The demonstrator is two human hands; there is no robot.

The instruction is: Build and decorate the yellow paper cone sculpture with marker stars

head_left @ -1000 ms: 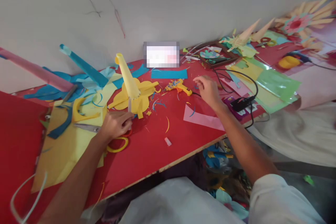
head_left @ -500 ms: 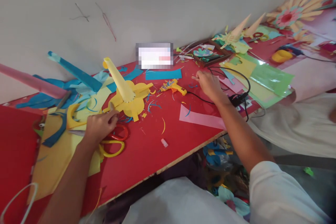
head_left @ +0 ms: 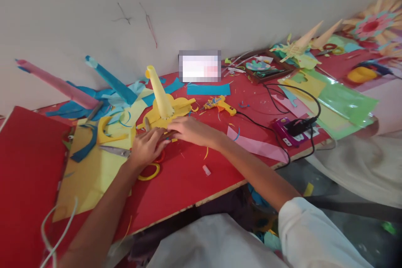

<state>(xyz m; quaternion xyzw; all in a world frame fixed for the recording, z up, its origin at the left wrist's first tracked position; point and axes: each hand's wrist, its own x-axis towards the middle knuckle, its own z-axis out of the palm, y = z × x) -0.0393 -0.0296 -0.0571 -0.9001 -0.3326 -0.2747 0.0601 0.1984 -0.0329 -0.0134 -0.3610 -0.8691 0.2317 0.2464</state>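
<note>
My left hand (head_left: pixel 149 148) is closed beside the yellow paper flower, with a dull grey-brown tip showing just above its fingers. My right hand (head_left: pixel 191 130) has its fingers curled down close to it. Between the two hands shows a thin brownish piece (head_left: pixel 171 135), too small to name. Right behind them a yellow paper flower (head_left: pixel 150 115) lies on the table, and a rolled yellow paper cone (head_left: pixel 158 94) stands tilted on its middle. Scissors (head_left: pixel 150 171) with a yellow and a red handle loop are partly covered by my left hand.
A yellow glue gun (head_left: pixel 221 104) lies behind my right hand, its cord running to a purple socket box (head_left: pixel 287 132). Blue (head_left: pixel 116 83) and pink paper rolls (head_left: pixel 63 83) lean at the left. A pink paper strip (head_left: pixel 257 145) lies near the table's front edge.
My right hand has come left from beyond the glue gun to meet my left hand in front of the yellow flower. The view has turned slightly left.
</note>
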